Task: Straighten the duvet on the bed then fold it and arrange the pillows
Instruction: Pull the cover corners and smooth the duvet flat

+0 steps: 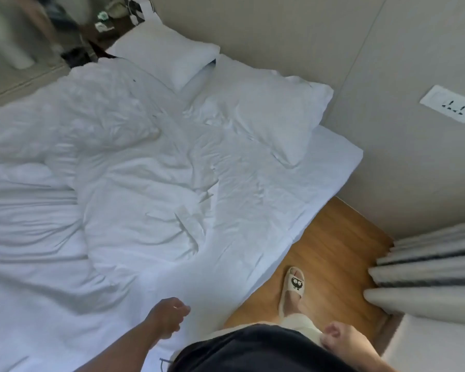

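Observation:
A crumpled white duvet (134, 162) lies bunched over the middle of the bed (330, 167). Two white pillows rest at the head end by the wall: one pillow (169, 53) at the far corner, another pillow (277, 116) nearer me. My left hand (167, 316) hovers over the near edge of the bedding with fingers loosely curled, holding nothing that I can see. My right hand (338, 338) hangs at my side by my shorts, fingers curled and empty.
I stand on a strip of wooden floor (333, 251) between the bed and the wall, one foot in a white slipper (293, 288). Curtains (427, 269) hang at right. A wall socket (452, 103) sits above. A cluttered dark nightstand (105, 28) stands at the far corner.

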